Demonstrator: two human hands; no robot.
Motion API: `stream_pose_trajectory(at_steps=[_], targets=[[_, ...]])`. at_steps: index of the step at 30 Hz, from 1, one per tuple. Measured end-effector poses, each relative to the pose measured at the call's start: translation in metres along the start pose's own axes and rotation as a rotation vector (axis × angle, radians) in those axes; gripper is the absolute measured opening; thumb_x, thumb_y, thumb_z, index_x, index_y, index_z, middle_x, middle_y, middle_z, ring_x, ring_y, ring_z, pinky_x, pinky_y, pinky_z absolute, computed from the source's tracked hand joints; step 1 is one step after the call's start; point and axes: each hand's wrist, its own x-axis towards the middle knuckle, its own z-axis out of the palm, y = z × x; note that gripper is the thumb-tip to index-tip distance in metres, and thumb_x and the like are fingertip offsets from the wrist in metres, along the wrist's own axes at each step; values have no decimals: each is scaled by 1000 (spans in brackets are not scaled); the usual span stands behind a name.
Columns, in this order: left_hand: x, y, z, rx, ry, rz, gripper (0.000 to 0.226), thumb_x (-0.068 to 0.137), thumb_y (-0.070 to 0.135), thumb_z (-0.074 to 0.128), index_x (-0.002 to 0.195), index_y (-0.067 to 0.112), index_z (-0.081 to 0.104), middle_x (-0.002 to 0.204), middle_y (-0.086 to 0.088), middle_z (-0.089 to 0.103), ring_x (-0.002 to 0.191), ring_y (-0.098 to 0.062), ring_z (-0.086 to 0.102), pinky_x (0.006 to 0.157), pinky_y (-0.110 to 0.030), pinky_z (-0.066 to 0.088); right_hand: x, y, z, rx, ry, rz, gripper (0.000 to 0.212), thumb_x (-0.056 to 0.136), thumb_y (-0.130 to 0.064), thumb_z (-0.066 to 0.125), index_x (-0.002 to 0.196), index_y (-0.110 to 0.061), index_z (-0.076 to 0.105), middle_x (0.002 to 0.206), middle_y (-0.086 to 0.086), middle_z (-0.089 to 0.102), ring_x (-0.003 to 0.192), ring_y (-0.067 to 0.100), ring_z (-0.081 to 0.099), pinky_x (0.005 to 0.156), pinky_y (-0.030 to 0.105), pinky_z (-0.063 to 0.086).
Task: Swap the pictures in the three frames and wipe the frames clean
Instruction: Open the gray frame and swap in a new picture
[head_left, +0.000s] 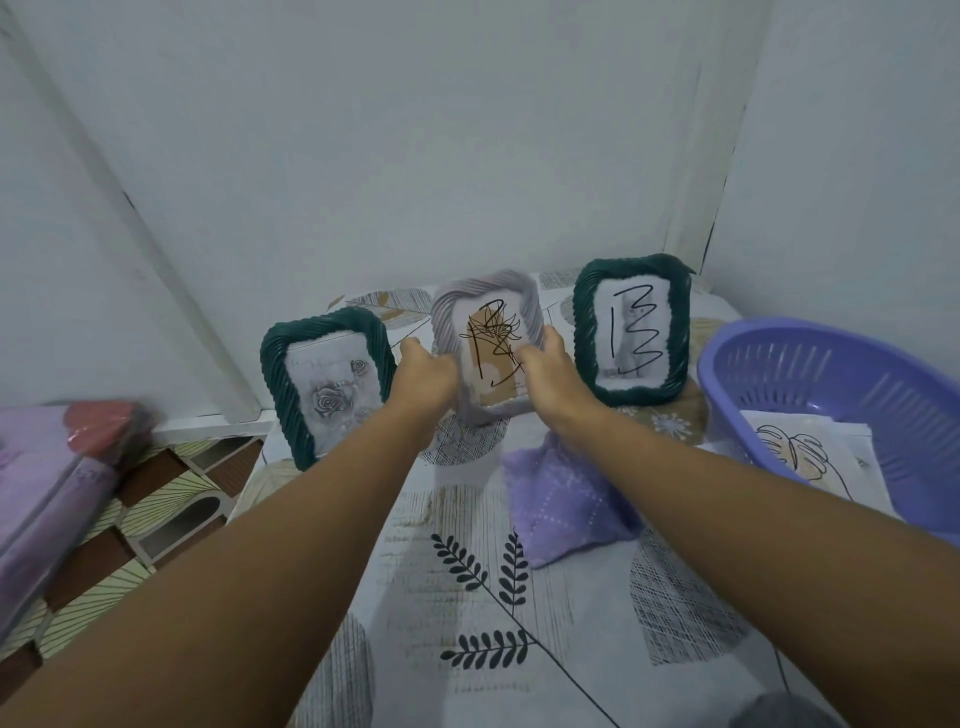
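- The grey frame (485, 343) stands upright at the middle of the bench (571, 597), between two green frames.
- The left hand (423, 384) grips its left edge; the right hand (548, 379) grips its right edge, fingers curled round the rim.
- It looks light and stiff, with a ribbed rim that gives purchase; the glazed front is likely fragile and smudges, so the side edges are the best hold.
- Left green frame (327, 384) stands at ten o'clock of it, right green frame (631, 330) at two o'clock, both just beside.
- A purple cloth (566, 499) lies at five o'clock, soft and ready for wiping.
- A purple basket (831, 395) at three o'clock holds spare pictures (800, 457).
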Motion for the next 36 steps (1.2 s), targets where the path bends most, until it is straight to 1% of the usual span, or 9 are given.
stream_pose_trajectory(at_steps=[3, 5, 8, 12, 16, 21, 26, 31, 36], targets=[[12, -6, 3, -112, -61, -110, 53, 104, 5, 44, 154, 10, 27, 100, -6, 50, 72, -15, 44, 57, -29, 36, 6, -3, -2, 43, -2, 61, 52, 96, -39, 35, 144, -22, 34, 140, 4, 51, 127, 27, 50, 109, 57, 39], [16, -9, 6, -156, -99, -129, 51, 104, 4, 46, 152, 11, 32, 110, -9, 57, 93, -23, 57, 72, -35, 48, 10, -2, -4, 49, -2, 119, 58, 97, -40, 34, 151, -19, 27, 152, 7, 40, 137, 29, 40, 113, 58, 33], [21, -13, 10, -210, -106, -126, 45, 104, 6, 50, 148, 13, 42, 130, -14, 60, 116, -29, 60, 90, -39, 53, 14, 1, -5, 65, -2, 145, 57, 99, -39, 33, 150, -15, 30, 142, 6, 45, 134, 30, 42, 110, 53, 35], [20, -17, 11, -311, -65, -106, 23, 104, 8, 53, 126, 16, 53, 122, -14, 65, 108, -29, 65, 73, -36, 56, 12, 5, -3, 112, 4, 119, 69, 74, -61, 30, 124, -20, 53, 121, 7, 61, 114, 28, 56, 102, 53, 44], [9, -11, 1, -447, -66, -62, 20, 103, 10, 57, 122, 16, 59, 119, -12, 70, 109, -32, 69, 94, -53, 58, -1, 4, -4, 143, 37, 62, 56, 83, -51, 28, 112, -11, 56, 98, 10, 56, 90, 24, 51, 82, 43, 43], [-21, -10, -24, -532, -113, -10, 22, 105, 10, 55, 126, 14, 59, 119, -14, 72, 110, -34, 71, 97, -54, 57, -20, 2, -12, 250, 44, 48, 30, 103, -41, 41, 117, -18, 53, 115, 4, 61, 110, 22, 58, 95, 42, 47], [-67, -24, -51, -624, -219, -10, 22, 105, 6, 52, 125, 8, 60, 115, -13, 75, 102, -28, 75, 87, -44, 61, -59, -1, -14, 398, -113, 123, 41, 102, -51, 44, 118, -23, 68, 110, 2, 76, 107, 26, 70, 97, 48, 52], [-102, -44, -66, -706, -251, -30, 25, 105, 4, 51, 129, 6, 59, 121, -16, 73, 111, -31, 72, 90, -43, 59, -98, 0, -8, 510, -200, 164, 45, 102, -52, 44, 116, -21, 73, 112, 2, 76, 111, 28, 69, 107, 52, 46], [-126, -56, -72, -743, -225, -41, 26, 105, 3, 51, 130, 4, 58, 120, -17, 73, 106, -30, 73, 85, -41, 61, -124, 2, -1, 563, -230, 251, 51, 99, -58, 46, 119, -19, 74, 114, 10, 75, 108, 34, 71, 105, 55, 48]])
